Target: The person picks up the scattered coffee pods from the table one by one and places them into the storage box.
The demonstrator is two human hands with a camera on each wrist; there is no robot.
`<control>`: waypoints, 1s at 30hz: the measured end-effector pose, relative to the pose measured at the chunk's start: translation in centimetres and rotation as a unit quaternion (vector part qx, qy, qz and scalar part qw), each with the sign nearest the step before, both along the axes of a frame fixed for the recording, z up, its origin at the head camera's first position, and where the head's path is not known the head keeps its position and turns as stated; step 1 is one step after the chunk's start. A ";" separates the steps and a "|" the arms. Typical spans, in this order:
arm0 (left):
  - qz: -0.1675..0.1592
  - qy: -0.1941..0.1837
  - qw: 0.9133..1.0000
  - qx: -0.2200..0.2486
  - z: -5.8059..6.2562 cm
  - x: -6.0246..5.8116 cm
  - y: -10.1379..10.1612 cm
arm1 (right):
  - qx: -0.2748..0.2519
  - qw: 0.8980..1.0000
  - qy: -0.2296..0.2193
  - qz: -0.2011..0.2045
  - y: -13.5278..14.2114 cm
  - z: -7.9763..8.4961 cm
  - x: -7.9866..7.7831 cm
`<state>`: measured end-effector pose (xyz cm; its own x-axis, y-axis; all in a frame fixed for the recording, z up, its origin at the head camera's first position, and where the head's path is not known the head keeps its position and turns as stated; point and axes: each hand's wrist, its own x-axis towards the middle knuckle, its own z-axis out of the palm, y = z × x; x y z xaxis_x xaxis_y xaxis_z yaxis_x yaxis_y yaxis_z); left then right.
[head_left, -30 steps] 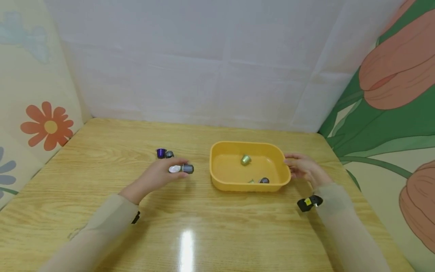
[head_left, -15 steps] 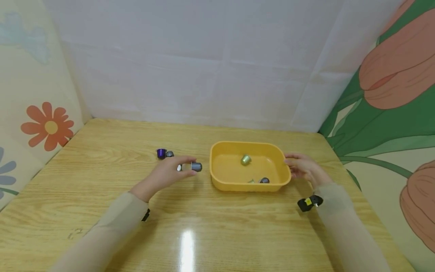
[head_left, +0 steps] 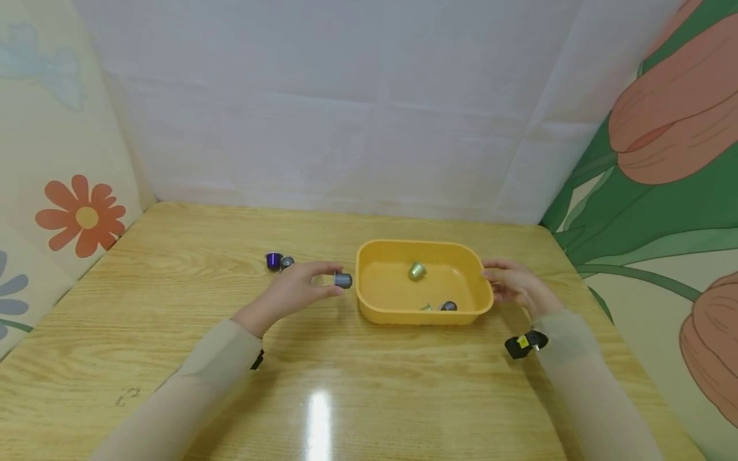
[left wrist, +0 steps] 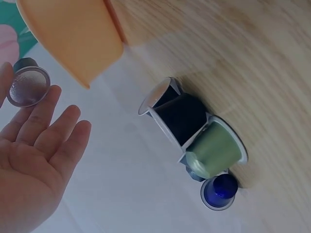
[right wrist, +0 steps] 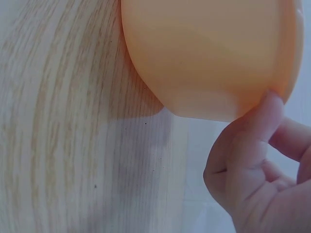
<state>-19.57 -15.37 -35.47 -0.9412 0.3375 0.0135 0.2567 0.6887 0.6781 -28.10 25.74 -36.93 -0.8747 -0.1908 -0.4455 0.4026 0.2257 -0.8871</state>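
Between thumb and fingertips, my left hand [head_left: 294, 289] pinches a grey coffee capsule [head_left: 343, 280], held just outside the left rim of a yellow plastic bin [head_left: 386, 288]. The left wrist view shows the round silvery lid of this capsule [left wrist: 30, 87]. My right hand [head_left: 516, 286] grips the bin's right end; in the right wrist view the thumb [right wrist: 269, 104] presses the wall near the rim. Inside the bin lie a green capsule [head_left: 417, 271], a dark capsule [head_left: 448, 306] and part of a further green one [head_left: 426, 307], mostly hidden by the front wall.
Left of the bin, a purple-blue capsule [head_left: 273, 260] and a grey one [head_left: 287, 262] lie on the wooden table [head_left: 369, 397]. The left wrist view shows a green capsule [left wrist: 216, 150] and a black one [left wrist: 182, 116] in that cluster. A white sheet [head_left: 346, 128] hangs behind.
My left hand has moved right, carrying the grey capsule up to the bin's left rim. The right hand and the bin have stayed in place.
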 end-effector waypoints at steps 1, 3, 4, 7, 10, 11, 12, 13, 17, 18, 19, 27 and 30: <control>0.001 -0.002 1.000 0.001 0.1 -0.1 0.1 | 0.001 1.000 0.000 0.000 0.0 0.0 0.0; -0.004 0.002 1.000 -0.005 0.2 -0.3 0.4 | 0.002 1.000 0.000 0.000 0.0 0.0 0.0; -0.004 0.002 1.000 -0.006 0.3 -0.4 0.5 | 0.003 1.000 0.000 0.000 0.0 -0.1 0.0; -0.006 -0.004 1.000 -0.004 0.6 -0.6 0.8 | 0.000 1.000 0.002 0.003 0.0 -0.1 0.0; -0.005 -0.014 1.000 0.002 0.8 -0.8 1.1 | -0.007 1.000 0.002 0.004 0.0 -0.1 0.0; -0.006 -0.014 1.000 0.004 0.8 -0.8 1.1 | -0.010 1.000 0.002 0.004 -0.1 -0.1 0.1; -0.006 -0.015 1.000 0.004 0.9 -0.8 1.2 | -0.009 1.000 0.002 0.002 -0.1 -0.1 0.1; -0.005 -0.016 1.000 0.004 0.9 -0.9 1.3 | -0.008 1.000 0.002 0.002 -0.1 -0.1 0.1; -0.006 -0.012 1.000 0.005 1.0 -1.0 1.6 | -0.004 1.000 0.004 0.002 -0.1 -0.1 0.0; -0.008 -0.010 1.000 0.005 1.1 -1.0 1.7 | -0.002 1.000 0.005 0.003 -0.1 -0.2 0.0; -0.009 -0.008 1.000 0.004 1.0 -1.1 1.7 | -0.005 1.000 0.003 0.002 -0.1 -0.2 0.0; -0.019 -0.009 1.000 -0.005 1.3 -1.4 2.3 | 0.003 1.000 0.002 0.000 -0.1 0.0 0.0; -0.018 -0.015 1.000 -0.002 1.4 -1.5 2.6 | 0.003 1.000 0.001 0.000 -0.1 0.1 0.1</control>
